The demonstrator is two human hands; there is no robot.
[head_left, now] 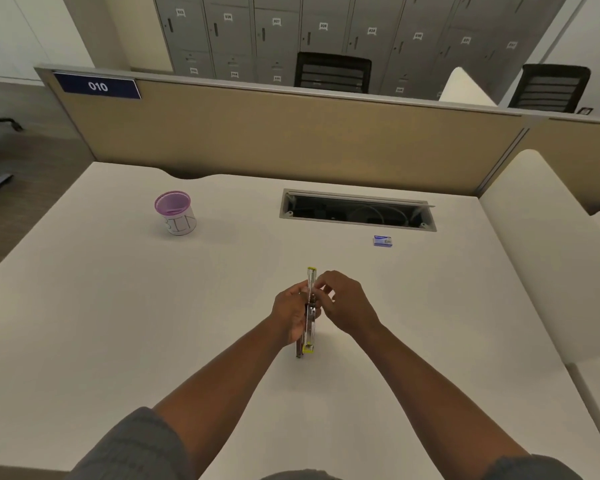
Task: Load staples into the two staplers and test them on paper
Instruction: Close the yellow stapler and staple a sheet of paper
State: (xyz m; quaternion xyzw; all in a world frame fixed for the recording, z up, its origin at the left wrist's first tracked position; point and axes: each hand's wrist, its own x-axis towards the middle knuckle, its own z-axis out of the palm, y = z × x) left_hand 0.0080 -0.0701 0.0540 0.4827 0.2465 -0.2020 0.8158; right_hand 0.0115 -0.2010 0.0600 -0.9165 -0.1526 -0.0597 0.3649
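A clear stapler with yellow-green ends (310, 327) is swung open lengthwise above the white desk (118, 323). My left hand (290, 315) grips its middle from the left side. My right hand (343, 304) pinches at the top arm near the middle; whether a strip of staples is between the fingers cannot be told. A small blue staple box (383, 241) lies on the desk to the far right of the hands. No second stapler and no paper are in view.
A purple-rimmed mesh cup (175, 213) stands at the back left. An open cable tray (357, 211) is sunk into the desk at the back. A tan partition (291, 133) closes the far edge, and a white divider (534, 254) runs along the right.
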